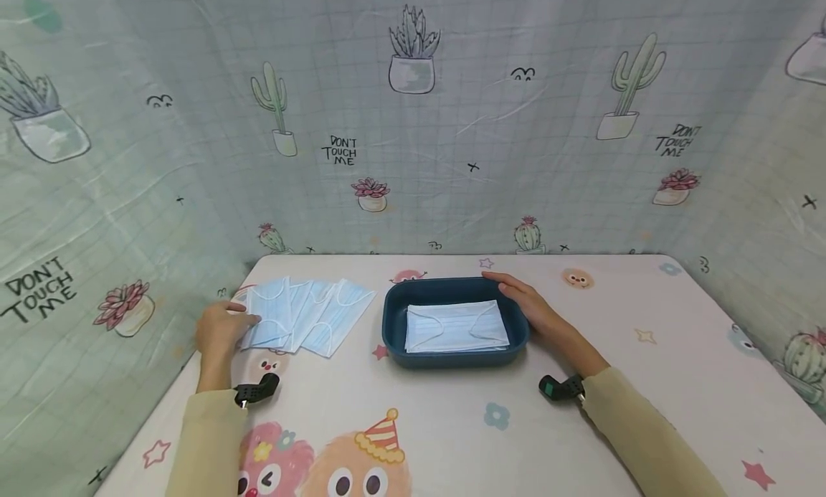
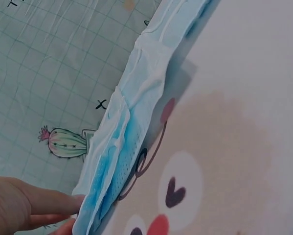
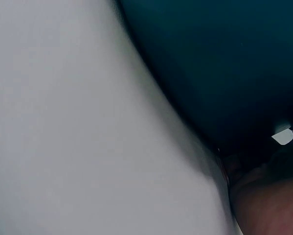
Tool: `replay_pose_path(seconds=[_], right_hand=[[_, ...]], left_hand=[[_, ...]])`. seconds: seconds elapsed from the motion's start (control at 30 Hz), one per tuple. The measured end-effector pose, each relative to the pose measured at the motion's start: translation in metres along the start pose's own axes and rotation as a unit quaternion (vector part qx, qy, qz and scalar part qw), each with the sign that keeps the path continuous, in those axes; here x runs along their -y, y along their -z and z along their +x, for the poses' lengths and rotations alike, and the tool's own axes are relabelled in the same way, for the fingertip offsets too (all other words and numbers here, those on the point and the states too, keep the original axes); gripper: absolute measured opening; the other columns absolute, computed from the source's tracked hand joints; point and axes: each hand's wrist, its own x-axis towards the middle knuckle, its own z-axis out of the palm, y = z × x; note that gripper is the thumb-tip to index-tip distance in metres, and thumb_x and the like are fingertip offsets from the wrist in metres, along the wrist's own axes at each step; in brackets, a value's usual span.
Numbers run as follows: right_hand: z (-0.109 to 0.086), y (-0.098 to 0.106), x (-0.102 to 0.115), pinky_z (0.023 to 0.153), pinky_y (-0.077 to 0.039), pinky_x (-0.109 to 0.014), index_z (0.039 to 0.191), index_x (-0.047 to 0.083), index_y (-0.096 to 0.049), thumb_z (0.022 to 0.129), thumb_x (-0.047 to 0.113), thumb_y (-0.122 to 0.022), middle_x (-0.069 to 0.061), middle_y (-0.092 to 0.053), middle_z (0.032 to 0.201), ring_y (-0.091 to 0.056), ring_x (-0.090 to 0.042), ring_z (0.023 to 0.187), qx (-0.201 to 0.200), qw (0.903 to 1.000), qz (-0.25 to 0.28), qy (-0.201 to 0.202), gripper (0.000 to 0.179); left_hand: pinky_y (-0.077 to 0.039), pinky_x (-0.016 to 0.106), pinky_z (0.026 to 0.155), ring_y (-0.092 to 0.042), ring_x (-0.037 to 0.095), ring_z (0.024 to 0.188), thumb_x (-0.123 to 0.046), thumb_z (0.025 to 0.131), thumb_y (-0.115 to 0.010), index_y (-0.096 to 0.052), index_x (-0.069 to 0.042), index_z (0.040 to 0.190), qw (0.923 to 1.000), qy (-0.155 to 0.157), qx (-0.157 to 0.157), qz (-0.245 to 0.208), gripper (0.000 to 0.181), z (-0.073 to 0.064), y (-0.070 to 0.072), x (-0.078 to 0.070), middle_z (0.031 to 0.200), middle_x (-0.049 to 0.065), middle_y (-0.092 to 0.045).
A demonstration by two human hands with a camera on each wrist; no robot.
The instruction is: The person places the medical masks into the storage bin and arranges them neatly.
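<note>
Several light blue face masks [image 1: 310,312] with white ear loops lie overlapped in a fan on the left of the table. At the left end of the fan, my left hand [image 1: 222,328] pinches the edge of the leftmost mask [image 2: 100,193] between thumb and fingers. A dark blue bin [image 1: 458,361] with rounded corners stands at the middle of the table. Inside it lies a flat stack of masks [image 1: 457,327], loops on top. My right hand [image 1: 529,303] rests along the bin's right side, fingers stretched over its back right corner; the thumb is hidden.
The white table [image 1: 619,411] carries printed cartoon figures and stars. A hanging cloth [image 1: 452,145] with cactus prints stands behind and at both sides of it. Black wrist cameras [image 1: 258,390] sit at both sleeves.
</note>
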Motion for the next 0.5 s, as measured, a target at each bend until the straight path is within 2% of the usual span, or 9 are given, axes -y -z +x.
replay_pose_path(seconds=[0.33, 0.5], right_hand=[[-0.0026, -0.0012, 0.0010, 0.129, -0.008, -0.063, 0.159, 0.008, -0.039, 0.113, 0.022, -0.034, -0.016, -0.030, 0.169, -0.014, -0.039, 0.161, 0.005, 1.0000, -0.002, 0.002, 0.048], [-0.0010, -0.0019, 0.0006, 0.129, -0.011, -0.062, 0.159, 0.009, -0.039, 0.113, 0.022, -0.033, -0.015, -0.029, 0.170, -0.016, -0.038, 0.161, 0.009, 0.9999, 0.014, 0.000, 0.048]], left_hand=[[-0.043, 0.048, 0.075, -0.056, 0.045, 0.108, -0.018, 0.093, -0.066, -0.067, 0.003, 0.123, 0.9998, 0.002, -0.010, -0.016, 0.037, 0.0033, 0.0003, -0.0007, 0.132, 0.032, -0.060], [-0.044, 0.052, 0.082, -0.056, 0.045, 0.111, -0.018, 0.093, -0.064, -0.068, 0.004, 0.122, 0.9991, 0.003, -0.022, -0.037, 0.037, 0.0067, 0.0045, 0.0013, 0.134, 0.032, -0.060]])
